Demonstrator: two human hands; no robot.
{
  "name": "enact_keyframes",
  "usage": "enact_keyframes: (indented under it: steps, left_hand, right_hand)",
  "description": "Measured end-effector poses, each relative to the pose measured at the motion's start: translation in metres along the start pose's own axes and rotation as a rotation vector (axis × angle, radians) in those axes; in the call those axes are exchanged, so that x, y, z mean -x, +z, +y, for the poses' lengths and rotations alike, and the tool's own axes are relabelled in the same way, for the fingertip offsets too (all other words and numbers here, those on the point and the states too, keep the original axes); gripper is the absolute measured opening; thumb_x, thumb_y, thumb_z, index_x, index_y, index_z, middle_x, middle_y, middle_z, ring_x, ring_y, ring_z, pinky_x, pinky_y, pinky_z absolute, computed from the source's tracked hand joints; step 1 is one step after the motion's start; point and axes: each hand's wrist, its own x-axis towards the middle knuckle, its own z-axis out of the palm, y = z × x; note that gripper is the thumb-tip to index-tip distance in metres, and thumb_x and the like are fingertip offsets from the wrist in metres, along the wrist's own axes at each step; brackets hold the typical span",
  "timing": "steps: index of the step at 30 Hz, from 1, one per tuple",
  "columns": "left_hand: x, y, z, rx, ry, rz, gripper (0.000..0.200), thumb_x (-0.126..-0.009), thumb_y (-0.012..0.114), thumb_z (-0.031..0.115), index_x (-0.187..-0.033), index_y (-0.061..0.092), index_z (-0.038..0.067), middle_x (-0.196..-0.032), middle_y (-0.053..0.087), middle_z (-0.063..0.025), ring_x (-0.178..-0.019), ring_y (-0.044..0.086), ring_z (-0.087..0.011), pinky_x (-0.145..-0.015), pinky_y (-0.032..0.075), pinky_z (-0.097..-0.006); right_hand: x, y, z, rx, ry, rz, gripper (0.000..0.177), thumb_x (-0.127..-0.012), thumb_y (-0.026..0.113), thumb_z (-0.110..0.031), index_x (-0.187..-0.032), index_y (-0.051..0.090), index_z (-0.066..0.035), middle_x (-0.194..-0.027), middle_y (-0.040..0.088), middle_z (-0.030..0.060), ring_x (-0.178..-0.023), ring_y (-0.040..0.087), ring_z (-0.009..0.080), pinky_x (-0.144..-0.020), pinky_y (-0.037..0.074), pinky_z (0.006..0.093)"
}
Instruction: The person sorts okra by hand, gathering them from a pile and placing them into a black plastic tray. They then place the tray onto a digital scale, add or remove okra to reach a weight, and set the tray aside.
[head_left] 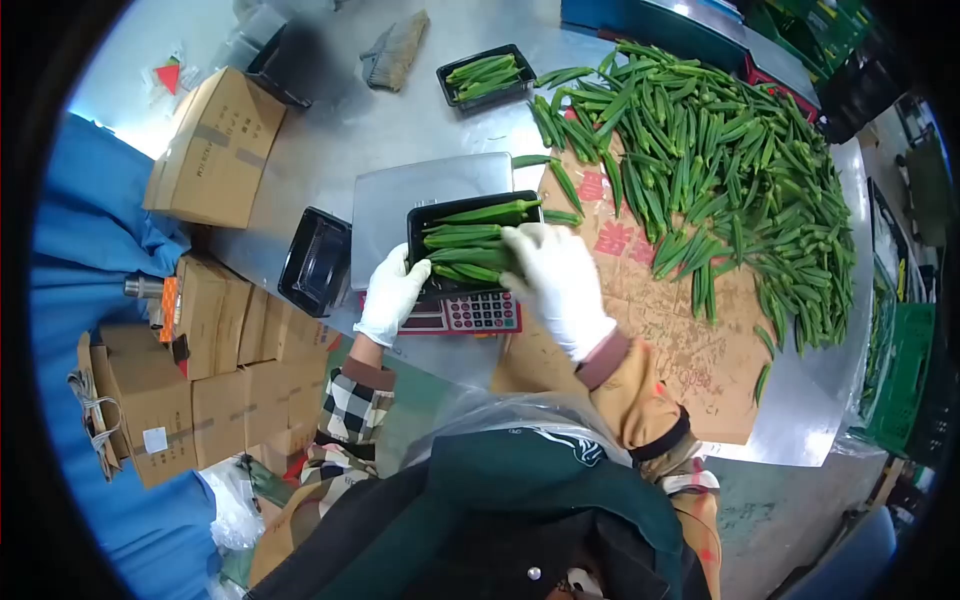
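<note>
A black plastic tray [418, 222] rests on the metal platform of a weighing scale [400, 185], and several green okra pods [464, 235] lie lengthwise in it. My left hand [393, 290], in a white glove, grips the tray's near left corner, its thumb over the rim. Over the right end of the tray is my gloved right hand [560, 285], its fingers curled down on the ends of the pods; slight blur softens its fingertips. Below the tray, the scale's keypad [482, 313] shows on a red front panel.
A large okra heap [720, 150] covers cardboard [660, 330] on the right. Behind the scale stand a filled okra tray [485, 77] and a brush [395, 52]. An empty black tray [316, 262] sits left, near a carton [217, 148]. Stacked boxes [225, 400] stand below the table edge.
</note>
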Motion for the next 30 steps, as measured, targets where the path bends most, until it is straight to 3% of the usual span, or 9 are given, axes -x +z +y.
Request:
enact_keyframes:
  steps: [3,9,15,22,25,26,27,28,30]
  left_hand:
    - [0.020,0.010,-0.001,-0.098,0.001,-0.031,0.030,-0.097,0.057,0.006,-0.126,0.058,-0.002,-0.107,0.069,-0.0067,-0.098,0.060,-0.0103,-0.090,0.048,-0.0264]
    - [-0.023,-0.018,0.035,0.024,-0.137,-0.032,0.034,-0.094,0.057,0.009,-0.127,0.059,0.001,-0.101,0.068,-0.0066,-0.084,0.066,-0.0125,-0.065,0.059,-0.0294]
    - [-0.157,-0.022,0.056,0.053,-0.097,-0.041,0.028,-0.092,0.056,0.007,-0.119,0.062,0.004,-0.099,0.066,-0.0097,-0.081,0.065,-0.0184,-0.060,0.061,-0.0338]
    - [-0.310,0.005,0.063,0.099,-0.398,0.034,0.016,-0.091,0.056,0.001,-0.105,0.061,-0.005,-0.091,0.066,-0.0204,-0.067,0.071,-0.0325,-0.050,0.061,-0.0430]
    - [-0.352,0.025,0.040,0.294,-0.283,0.100,0.015,-0.090,0.055,-0.002,-0.103,0.063,-0.005,-0.093,0.066,-0.0193,-0.072,0.070,-0.0336,-0.053,0.062,-0.0472]
    - [-0.360,0.019,0.032,-0.321,0.038,-0.021,0.017,-0.090,0.055,-0.001,-0.105,0.062,-0.004,-0.096,0.065,-0.0189,-0.075,0.069,-0.0335,-0.055,0.062,-0.0474]
    - [-0.374,0.018,0.021,-0.555,0.212,-0.018,0.023,-0.091,0.056,0.003,-0.113,0.056,-0.002,-0.102,0.063,-0.0197,-0.078,0.068,-0.0349,-0.056,0.062,-0.0482]
    - [-0.384,0.018,0.013,-0.503,0.211,0.009,0.031,-0.092,0.058,0.007,-0.121,0.051,-0.001,-0.109,0.060,-0.0204,-0.082,0.067,-0.0364,-0.057,0.062,-0.0491]
    - [-0.402,0.021,0.012,0.364,-0.145,0.160,0.051,-0.093,0.061,0.016,-0.137,0.039,0.003,-0.121,0.055,-0.0220,-0.089,0.065,-0.0393,-0.060,0.061,-0.0509]
  right_hand:
    - [0.021,0.000,-0.007,-0.033,0.032,0.004,0.055,-0.077,0.077,-0.014,-0.129,0.060,-0.007,-0.109,0.061,0.0132,-0.099,0.059,0.0321,-0.087,0.048,0.0411]
    - [0.123,0.021,0.065,-0.020,0.391,0.174,0.044,-0.084,0.073,-0.007,-0.126,0.062,-0.005,-0.108,0.061,0.0157,-0.102,0.059,0.0330,-0.095,0.047,0.0389]
    - [0.212,0.038,0.080,-0.145,0.684,0.130,0.039,-0.087,0.069,-0.008,-0.125,0.062,-0.001,-0.112,0.062,0.0164,-0.107,0.058,0.0327,-0.097,0.046,0.0396]
    - [0.239,0.041,0.081,-0.425,0.941,0.357,0.038,-0.085,0.068,0.005,-0.122,0.062,0.003,-0.114,0.061,0.0131,-0.108,0.060,0.0230,-0.097,0.050,0.0319]
    - [0.230,0.017,0.077,-0.224,0.998,0.282,0.036,-0.084,0.069,0.002,-0.120,0.064,0.001,-0.111,0.062,0.0124,-0.106,0.062,0.0223,-0.092,0.050,0.0309]
    - [0.227,0.008,0.071,-0.195,1.037,0.263,0.037,-0.084,0.070,0.001,-0.121,0.065,0.000,-0.110,0.063,0.0120,-0.104,0.062,0.0224,-0.091,0.051,0.0308]
    - [0.226,0.004,0.070,-0.163,1.077,0.251,0.037,-0.084,0.071,0.000,-0.121,0.065,0.000,-0.110,0.063,0.0116,-0.103,0.062,0.0226,-0.089,0.051,0.0306]
    - [0.233,0.007,0.073,-0.153,1.008,0.331,0.038,-0.084,0.072,-0.004,-0.121,0.065,-0.002,-0.107,0.065,0.0111,-0.099,0.063,0.0236,-0.084,0.050,0.0299]
    - [0.243,0.006,0.073,-0.110,1.049,0.299,0.036,-0.084,0.072,-0.006,-0.120,0.066,-0.002,-0.107,0.065,0.0120,-0.099,0.063,0.0239,-0.085,0.050,0.0304]
